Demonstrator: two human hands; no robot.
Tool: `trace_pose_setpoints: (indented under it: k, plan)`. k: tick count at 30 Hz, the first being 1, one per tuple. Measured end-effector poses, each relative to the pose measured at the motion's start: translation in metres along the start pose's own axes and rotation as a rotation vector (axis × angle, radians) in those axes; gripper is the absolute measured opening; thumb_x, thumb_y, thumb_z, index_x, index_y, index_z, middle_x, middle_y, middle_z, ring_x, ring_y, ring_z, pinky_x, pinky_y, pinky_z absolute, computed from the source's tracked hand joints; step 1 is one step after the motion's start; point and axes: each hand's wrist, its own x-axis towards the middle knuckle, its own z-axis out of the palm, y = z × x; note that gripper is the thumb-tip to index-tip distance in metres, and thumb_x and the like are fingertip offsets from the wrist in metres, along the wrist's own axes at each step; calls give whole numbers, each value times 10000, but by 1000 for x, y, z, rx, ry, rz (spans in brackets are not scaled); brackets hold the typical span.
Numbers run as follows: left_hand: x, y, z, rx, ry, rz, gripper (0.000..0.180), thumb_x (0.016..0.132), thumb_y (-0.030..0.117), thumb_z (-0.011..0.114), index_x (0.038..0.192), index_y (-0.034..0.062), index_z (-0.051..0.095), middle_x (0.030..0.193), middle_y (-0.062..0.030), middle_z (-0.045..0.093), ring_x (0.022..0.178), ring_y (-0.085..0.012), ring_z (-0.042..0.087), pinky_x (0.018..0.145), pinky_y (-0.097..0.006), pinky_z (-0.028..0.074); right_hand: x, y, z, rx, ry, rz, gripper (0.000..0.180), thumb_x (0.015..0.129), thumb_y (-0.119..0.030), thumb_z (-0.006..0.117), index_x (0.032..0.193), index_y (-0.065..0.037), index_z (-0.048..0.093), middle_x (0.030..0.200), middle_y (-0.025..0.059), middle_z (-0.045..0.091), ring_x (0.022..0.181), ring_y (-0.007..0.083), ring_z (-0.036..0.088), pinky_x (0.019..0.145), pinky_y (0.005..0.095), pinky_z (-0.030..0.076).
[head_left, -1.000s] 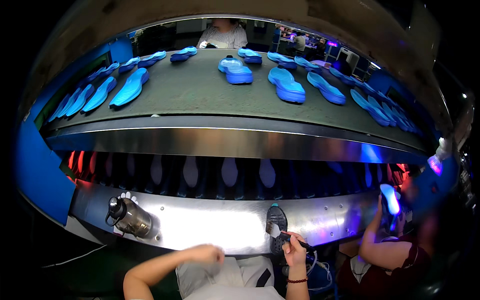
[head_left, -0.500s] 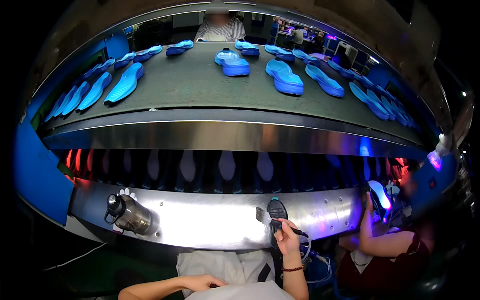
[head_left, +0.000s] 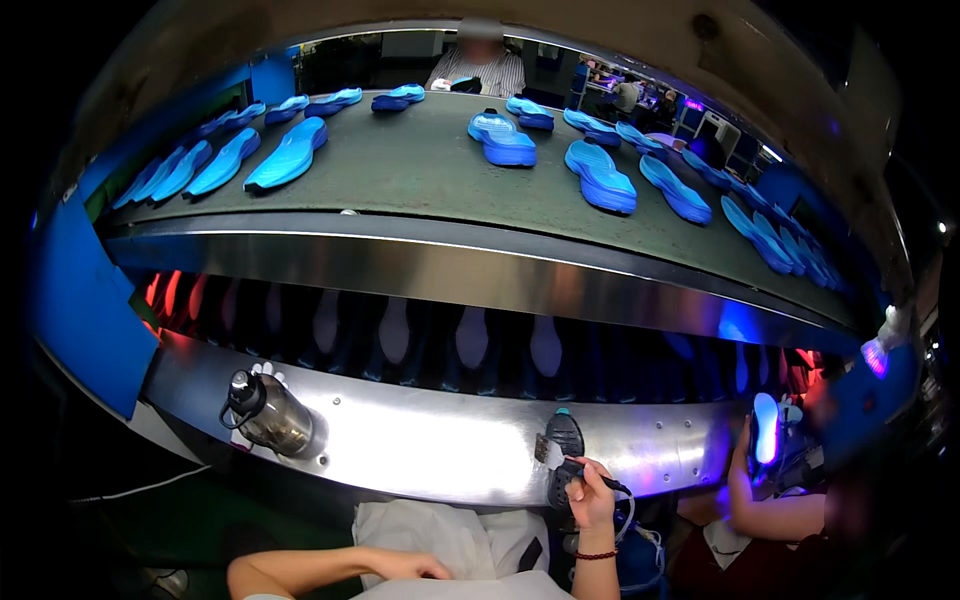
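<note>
On the metal ledge [head_left: 420, 440] in front of me lies a black shoe sole [head_left: 566, 432] with a small teal tip at its far end. My right hand [head_left: 592, 495] is closed around the dark handle of a flat brush [head_left: 551, 452], over the near half of the sole. The brush head lies at the sole's left edge; whether it touches cannot be told. A pale tube runs from the handle's end. My left hand [head_left: 412, 565] rests loosely on the pale apron [head_left: 430, 530] on my lap, with nothing seen in it and its fingertips partly hidden.
A dark translucent bottle [head_left: 275, 420] stands at the ledge's left. Above, blue shoe soles [head_left: 600, 180] lie on a green conveyor belt [head_left: 400, 165], with dark soles on a lower level. At right, a co-worker's hand [head_left: 742, 450] holds a lit sole. Another person stands beyond the belt.
The whole view has shifted and tilted slightly. My right hand and the brush have moved a little toward me along the sole. The person beyond the belt now has a dark item in hand.
</note>
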Motion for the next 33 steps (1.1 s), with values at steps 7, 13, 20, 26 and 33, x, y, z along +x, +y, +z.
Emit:
trace_pose_setpoints:
  k: [7, 13, 20, 26, 33]
  plan:
    - [3, 11, -5, 101, -158, -192, 175, 875, 91, 511, 972, -48, 555, 854, 6, 556, 827, -60, 466, 734, -218, 405, -2, -2, -16, -26, 46, 6, 177, 843, -55, 505, 977, 47, 560, 992, 226, 598, 481, 117, 442, 477, 230, 365]
    - [4, 3, -4, 120, -168, -51, 138, 867, 78, 502, 896, -47, 553, 817, 13, 536, 777, -58, 451, 696, -213, 397, 0, -4, -14, -135, -39, 43, 170, 860, -86, 481, 980, 9, 556, 988, 182, 608, 474, 112, 441, 472, 247, 351]
    - [-21, 57, -50, 545, -354, -400, 219, 871, 152, 490, 989, -4, 589, 942, -88, 626, 858, -153, 568, 753, -283, 444, 2, -20, -27, -85, 53, 37, 161, 845, -58, 498, 953, 45, 559, 961, 210, 608, 501, 113, 471, 472, 211, 382]
    - [58, 275, -97, 1578, 720, 651, 170, 700, 83, 570, 869, 94, 588, 890, -77, 593, 843, -263, 565, 703, -363, 480, 5, -7, -32, -89, 154, 50, 188, 828, -106, 508, 978, -3, 554, 866, 111, 615, 497, 116, 468, 459, 235, 381]
    - [135, 394, -262, 1778, 1643, 626, 522, 755, 187, 587, 1215, 8, 415, 1273, -206, 412, 1204, -328, 376, 1005, -393, 306, 4, -4, -41, -32, 139, 54, 264, 824, -102, 487, 1050, 27, 529, 858, 113, 608, 622, 157, 537, 521, 238, 407]
